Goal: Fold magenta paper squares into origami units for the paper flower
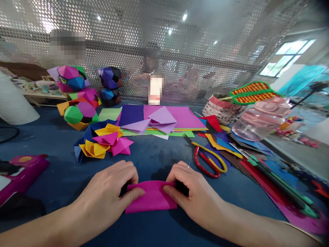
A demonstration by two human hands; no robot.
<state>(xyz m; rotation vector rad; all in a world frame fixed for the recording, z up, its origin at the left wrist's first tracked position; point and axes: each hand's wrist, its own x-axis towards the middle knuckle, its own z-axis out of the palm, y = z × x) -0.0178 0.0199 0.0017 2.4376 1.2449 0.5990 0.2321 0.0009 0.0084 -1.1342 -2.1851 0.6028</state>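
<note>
A magenta paper lies bent between my two hands near the front of the dark blue table, its top edge curved. My left hand grips its left end, thumb on the near face and the other fingers curled behind. At the right end my right hand pinches it the same way, with a ring on one finger. Beyond my left hand sit folded yellow pieces and pink pieces beside a dark blue folded form.
Red and yellow scissors lie beyond my right hand. Colored sheets are stacked at the back. Paper balls stand back left, a magenta device at left. A bottle and green-black cutters are right.
</note>
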